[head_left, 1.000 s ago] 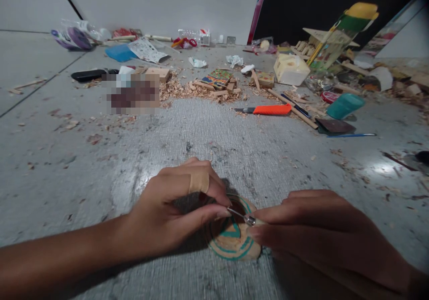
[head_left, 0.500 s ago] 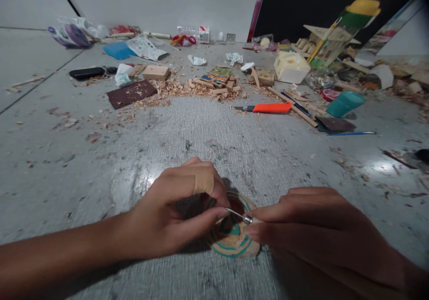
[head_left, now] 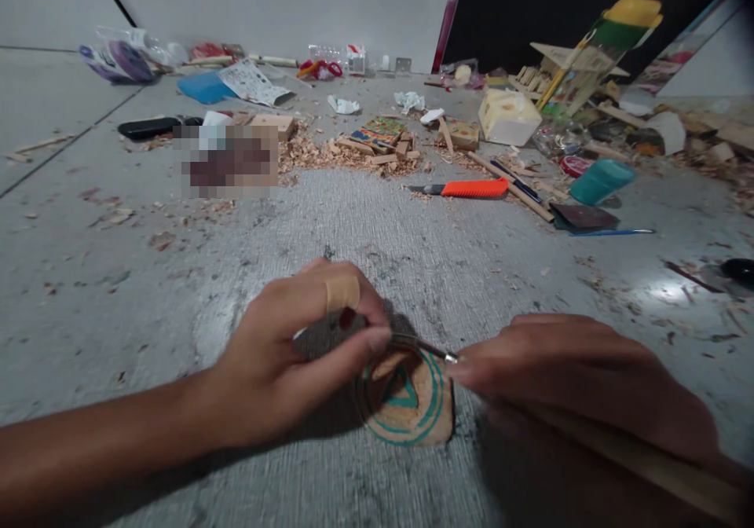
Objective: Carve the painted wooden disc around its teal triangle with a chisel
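Note:
Below and between my hands lies a small wooden piece with a rounded corner. Teal rings and a teal triangle mark its top. My right hand grips a slender hand tool with a long pale wooden handle, a shiny metal collar and a thin dark shank; its exact kind is unclear. The thumb and forefinger of my left hand, which has a plaster on one finger, pinch the tool's far end, hiding the tip. The shank passes above the far edge of the wooden piece.
An orange cutter knife lies ahead, near wood shavings and offcuts. To the right are a teal container, dark sandpaper and a thin blue stick. A yellowish block sits farther back. One left patch is pixelated.
Both hands have shifted slightly away from me, my left also leftward, taking the tool towards the piece's far edge. More of the teal triangle and rings now shows.

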The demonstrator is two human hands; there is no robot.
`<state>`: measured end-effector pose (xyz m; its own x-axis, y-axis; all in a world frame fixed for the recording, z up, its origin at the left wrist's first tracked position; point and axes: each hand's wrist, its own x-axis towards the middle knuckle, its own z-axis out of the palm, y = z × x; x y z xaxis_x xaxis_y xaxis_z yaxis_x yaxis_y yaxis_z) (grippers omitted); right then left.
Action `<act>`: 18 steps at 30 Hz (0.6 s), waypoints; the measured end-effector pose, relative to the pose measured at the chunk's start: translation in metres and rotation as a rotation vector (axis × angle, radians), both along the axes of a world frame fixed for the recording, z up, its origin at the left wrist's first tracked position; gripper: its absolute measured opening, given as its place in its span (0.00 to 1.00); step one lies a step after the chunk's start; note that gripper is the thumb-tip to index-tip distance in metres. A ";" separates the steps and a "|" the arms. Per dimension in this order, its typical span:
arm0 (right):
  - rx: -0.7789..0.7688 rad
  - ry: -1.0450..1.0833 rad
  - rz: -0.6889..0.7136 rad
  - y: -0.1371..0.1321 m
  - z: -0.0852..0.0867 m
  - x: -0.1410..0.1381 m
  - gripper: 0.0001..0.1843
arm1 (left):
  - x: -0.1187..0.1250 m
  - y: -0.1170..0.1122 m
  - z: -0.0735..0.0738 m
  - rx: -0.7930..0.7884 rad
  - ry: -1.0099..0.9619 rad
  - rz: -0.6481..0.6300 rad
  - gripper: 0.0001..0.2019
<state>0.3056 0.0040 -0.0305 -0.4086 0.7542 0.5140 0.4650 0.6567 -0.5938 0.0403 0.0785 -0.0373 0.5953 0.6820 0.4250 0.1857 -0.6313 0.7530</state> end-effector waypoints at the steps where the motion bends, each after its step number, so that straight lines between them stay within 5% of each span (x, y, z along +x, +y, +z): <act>1: -0.024 0.013 0.012 0.002 -0.001 0.001 0.19 | -0.001 0.004 0.002 0.040 0.031 0.083 0.05; 4: 0.010 -0.077 -0.034 0.012 -0.002 0.007 0.14 | -0.009 0.025 0.008 0.176 0.188 0.316 0.12; 7: 0.031 -0.213 -0.110 0.022 -0.005 0.014 0.11 | -0.021 0.053 0.016 0.243 0.400 0.325 0.19; 9: -0.041 -0.314 -0.160 0.029 -0.007 0.021 0.15 | -0.028 0.065 0.024 0.296 0.479 0.352 0.05; 11: -0.126 -0.392 -0.230 0.035 -0.007 0.028 0.19 | -0.031 0.070 0.035 0.354 0.514 0.387 0.17; 14: -0.181 -0.369 -0.311 0.039 0.001 0.033 0.21 | -0.023 0.058 0.058 0.484 0.482 0.371 0.18; 17: -0.219 -0.244 -0.294 0.034 0.014 0.020 0.16 | 0.001 0.027 0.075 0.637 0.328 0.138 0.14; 18: -0.248 -0.190 -0.246 0.030 0.017 0.011 0.15 | 0.012 0.013 0.076 0.535 0.289 0.120 0.13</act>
